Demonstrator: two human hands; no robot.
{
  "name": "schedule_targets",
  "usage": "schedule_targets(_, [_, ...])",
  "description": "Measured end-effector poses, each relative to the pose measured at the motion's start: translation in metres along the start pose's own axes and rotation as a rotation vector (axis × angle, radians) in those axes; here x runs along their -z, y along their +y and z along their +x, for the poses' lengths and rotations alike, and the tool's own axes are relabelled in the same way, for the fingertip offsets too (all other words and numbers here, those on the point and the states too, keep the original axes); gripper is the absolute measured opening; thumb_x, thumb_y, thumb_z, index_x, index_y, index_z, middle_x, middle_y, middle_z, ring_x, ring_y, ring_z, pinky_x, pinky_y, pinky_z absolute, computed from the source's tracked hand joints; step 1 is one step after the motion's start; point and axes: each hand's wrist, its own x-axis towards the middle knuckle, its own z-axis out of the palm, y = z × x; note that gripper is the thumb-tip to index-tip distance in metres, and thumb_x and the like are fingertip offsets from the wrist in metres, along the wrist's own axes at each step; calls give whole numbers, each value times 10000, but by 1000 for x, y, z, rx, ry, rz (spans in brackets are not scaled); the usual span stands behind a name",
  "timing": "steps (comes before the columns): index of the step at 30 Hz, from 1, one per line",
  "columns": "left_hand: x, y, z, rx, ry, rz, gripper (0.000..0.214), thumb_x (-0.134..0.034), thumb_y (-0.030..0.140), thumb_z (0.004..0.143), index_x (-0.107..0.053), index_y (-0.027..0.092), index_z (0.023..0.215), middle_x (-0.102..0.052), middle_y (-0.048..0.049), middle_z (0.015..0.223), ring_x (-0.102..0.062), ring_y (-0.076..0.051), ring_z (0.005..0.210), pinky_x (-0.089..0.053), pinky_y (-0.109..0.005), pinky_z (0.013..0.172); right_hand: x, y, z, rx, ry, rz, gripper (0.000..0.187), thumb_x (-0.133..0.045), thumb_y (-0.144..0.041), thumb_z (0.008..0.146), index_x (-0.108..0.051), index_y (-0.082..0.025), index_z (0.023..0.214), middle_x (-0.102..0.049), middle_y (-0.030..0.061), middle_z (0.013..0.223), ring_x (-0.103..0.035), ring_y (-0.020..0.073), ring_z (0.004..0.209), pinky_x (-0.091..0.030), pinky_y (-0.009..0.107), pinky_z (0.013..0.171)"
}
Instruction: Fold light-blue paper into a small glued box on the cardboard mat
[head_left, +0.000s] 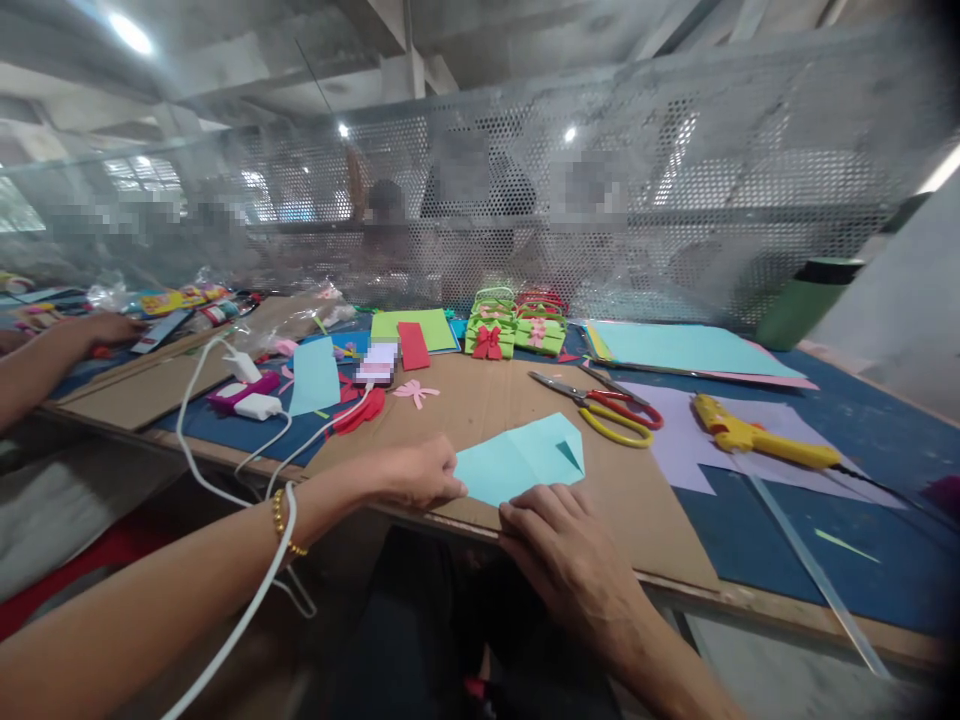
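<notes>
Two hands meet the blue paper (525, 458): left hand (412, 475) pinches its edge, right hand (559, 550) presses flat

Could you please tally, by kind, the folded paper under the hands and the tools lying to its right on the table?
Folded light-blue paper: 1
Scissors: 1
Yellow glue gun: 1
Clear ruler: 1
Total: 4
</notes>
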Motion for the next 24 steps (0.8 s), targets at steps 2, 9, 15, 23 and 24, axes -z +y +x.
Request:
schedule_targets(2, [4,-3,-2,17,-51,-44,291,-551,420,758,-458,211,578,-477,38,437,-408,-120,393,-295,-257,430,0,0,1,6,11,-2,99,-502,-226,990,-592,-187,975,-592,56,902,-479,220,829,-337,369,743])
schedule_targets(9, [11,-7,-2,-30,-108,-90,247,-576,347,722,-510,189,544,-513,19,443,-450,-115,399,-343,-232,415,-1,1,-1,13,18,-19,94,-505,-235,991,-588,-191,989,-595,53,918,-477,218,837,-322,365,753])
schedule_targets(15, [10,-7,-1,-33,-117,-88,181,-564,311,710,-498,196,587,-539,20,452,-466,-120,383,-356,-228,401,2,-1,4,-6,-45,-52,109,-524,-276,985,-586,-206,930,-576,33,878,-457,207,804,-287,345,717])
schedule_targets(23, [12,-4,2,-55,-163,-80,157,-557,273,690,-497,196,567,-532,20,445,-471,-126,387,-385,-236,419,4,-13,20,40,-88,-287,69,-599,-299,928,-593,-232,942,-557,34,850,-418,210,748,-214,347,650])
schedule_targets(24, [12,-3,1,-58,-161,-86,159,-555,280,697,-502,195,573,-531,20,450,-473,-127,395,-381,-237,424,4,-14,20,43,-86,-300,70,-592,-300,932,-594,-233,951,-556,37,855,-419,211,753,-216,348,653])
